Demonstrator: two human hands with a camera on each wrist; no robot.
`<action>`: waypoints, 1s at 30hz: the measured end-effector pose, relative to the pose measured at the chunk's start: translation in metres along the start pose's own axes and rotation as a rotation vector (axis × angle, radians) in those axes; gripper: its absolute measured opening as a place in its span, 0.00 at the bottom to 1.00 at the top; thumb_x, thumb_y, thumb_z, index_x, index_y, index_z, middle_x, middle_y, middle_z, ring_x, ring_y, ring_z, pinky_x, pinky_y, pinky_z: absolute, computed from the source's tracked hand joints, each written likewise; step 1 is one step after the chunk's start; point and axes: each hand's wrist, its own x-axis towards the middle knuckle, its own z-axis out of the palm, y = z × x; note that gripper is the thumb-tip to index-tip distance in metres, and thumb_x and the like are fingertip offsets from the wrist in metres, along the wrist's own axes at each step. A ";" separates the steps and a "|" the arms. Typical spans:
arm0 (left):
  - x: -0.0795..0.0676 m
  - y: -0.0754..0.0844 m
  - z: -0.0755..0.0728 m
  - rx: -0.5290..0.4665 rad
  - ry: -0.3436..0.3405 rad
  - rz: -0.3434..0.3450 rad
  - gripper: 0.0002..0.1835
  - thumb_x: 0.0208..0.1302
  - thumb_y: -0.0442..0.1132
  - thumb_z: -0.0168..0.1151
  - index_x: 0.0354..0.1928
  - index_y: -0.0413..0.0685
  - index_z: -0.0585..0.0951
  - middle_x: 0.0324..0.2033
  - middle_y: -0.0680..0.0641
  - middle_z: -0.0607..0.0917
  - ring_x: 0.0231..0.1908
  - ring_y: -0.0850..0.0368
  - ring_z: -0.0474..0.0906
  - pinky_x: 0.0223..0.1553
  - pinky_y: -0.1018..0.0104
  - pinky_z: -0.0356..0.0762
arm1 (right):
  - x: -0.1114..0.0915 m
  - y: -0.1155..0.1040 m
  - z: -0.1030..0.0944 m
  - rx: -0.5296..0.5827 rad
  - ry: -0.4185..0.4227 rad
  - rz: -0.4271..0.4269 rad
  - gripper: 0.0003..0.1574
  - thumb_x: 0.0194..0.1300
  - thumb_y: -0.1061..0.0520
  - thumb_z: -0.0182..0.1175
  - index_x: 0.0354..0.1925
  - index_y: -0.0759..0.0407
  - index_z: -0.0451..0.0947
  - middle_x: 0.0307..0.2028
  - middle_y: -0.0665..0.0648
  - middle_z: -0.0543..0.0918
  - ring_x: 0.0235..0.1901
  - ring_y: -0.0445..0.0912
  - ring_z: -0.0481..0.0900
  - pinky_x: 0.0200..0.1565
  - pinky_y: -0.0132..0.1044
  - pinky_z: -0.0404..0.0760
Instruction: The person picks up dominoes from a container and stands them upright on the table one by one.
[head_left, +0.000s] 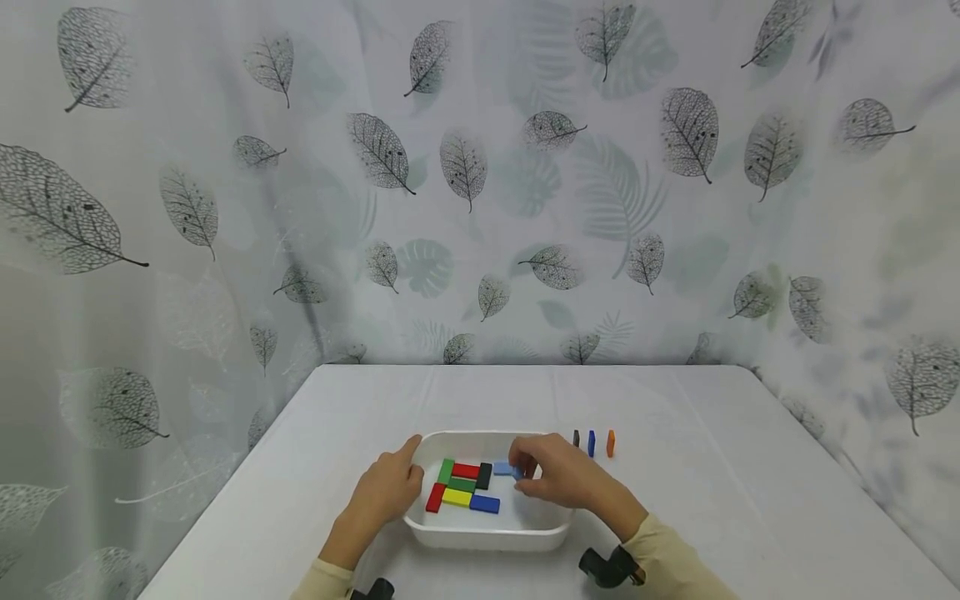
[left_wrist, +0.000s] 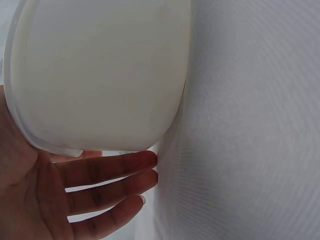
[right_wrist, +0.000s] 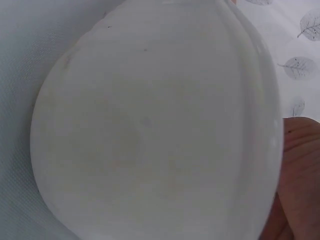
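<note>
Hands (head_left: 551, 472) either side of coloured blocks (head_left: 461, 484)

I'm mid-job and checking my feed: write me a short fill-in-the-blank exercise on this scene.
In the white tray, the block directly left of the dark-blue block is ____.
Just left of the right hand lies a ____ block.
Among the upright blocks, the rightmost is ____.

Missing words: yellow; light-blue; orange.

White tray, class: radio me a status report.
Left hand holding tray rim. Right hand pinching light-blue block over tray. No obstruction evident; three blocks stand outside.
</note>
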 end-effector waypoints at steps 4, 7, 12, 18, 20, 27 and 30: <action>0.000 0.001 -0.001 -0.002 0.003 -0.001 0.27 0.70 0.34 0.55 0.70 0.35 0.73 0.46 0.35 0.87 0.26 0.53 0.75 0.26 0.59 0.76 | -0.001 0.000 -0.002 0.006 0.016 -0.013 0.16 0.61 0.65 0.74 0.43 0.51 0.80 0.35 0.46 0.83 0.35 0.40 0.80 0.43 0.48 0.85; -0.001 0.001 -0.001 -0.005 0.004 -0.001 0.27 0.70 0.34 0.54 0.70 0.35 0.73 0.46 0.35 0.87 0.26 0.53 0.74 0.26 0.59 0.75 | -0.002 0.000 -0.003 0.010 0.028 -0.014 0.16 0.61 0.65 0.74 0.43 0.51 0.80 0.35 0.48 0.84 0.35 0.41 0.80 0.43 0.48 0.85; -0.001 0.001 -0.001 -0.006 0.005 0.003 0.27 0.70 0.34 0.54 0.70 0.35 0.73 0.45 0.35 0.87 0.26 0.53 0.74 0.26 0.59 0.75 | -0.003 -0.001 -0.007 0.005 0.043 -0.016 0.16 0.61 0.63 0.74 0.43 0.50 0.79 0.36 0.47 0.84 0.35 0.39 0.80 0.42 0.45 0.86; -0.001 0.000 0.001 -0.015 -0.001 0.004 0.27 0.70 0.34 0.54 0.70 0.35 0.73 0.42 0.37 0.88 0.23 0.54 0.73 0.23 0.60 0.74 | -0.005 -0.002 -0.012 -0.002 0.049 -0.025 0.16 0.62 0.64 0.74 0.42 0.51 0.78 0.35 0.47 0.84 0.35 0.38 0.81 0.39 0.35 0.83; -0.001 0.000 0.002 -0.018 -0.006 0.003 0.27 0.70 0.34 0.54 0.71 0.35 0.73 0.41 0.37 0.88 0.22 0.54 0.73 0.23 0.61 0.73 | -0.006 -0.002 -0.014 0.000 0.051 -0.022 0.16 0.62 0.64 0.73 0.43 0.52 0.78 0.35 0.47 0.84 0.35 0.39 0.81 0.38 0.33 0.82; -0.001 0.001 -0.002 -0.015 -0.004 0.001 0.27 0.71 0.34 0.55 0.71 0.35 0.73 0.40 0.38 0.88 0.22 0.54 0.73 0.23 0.61 0.73 | -0.008 -0.003 -0.025 0.014 0.096 -0.013 0.16 0.61 0.63 0.74 0.43 0.52 0.78 0.34 0.45 0.83 0.35 0.40 0.81 0.37 0.32 0.83; -0.002 0.002 -0.002 -0.015 -0.006 -0.002 0.27 0.71 0.34 0.55 0.71 0.34 0.72 0.39 0.38 0.88 0.23 0.55 0.73 0.23 0.62 0.73 | -0.011 -0.002 -0.029 0.023 0.121 -0.016 0.16 0.61 0.63 0.74 0.42 0.52 0.78 0.34 0.46 0.83 0.35 0.41 0.81 0.36 0.33 0.83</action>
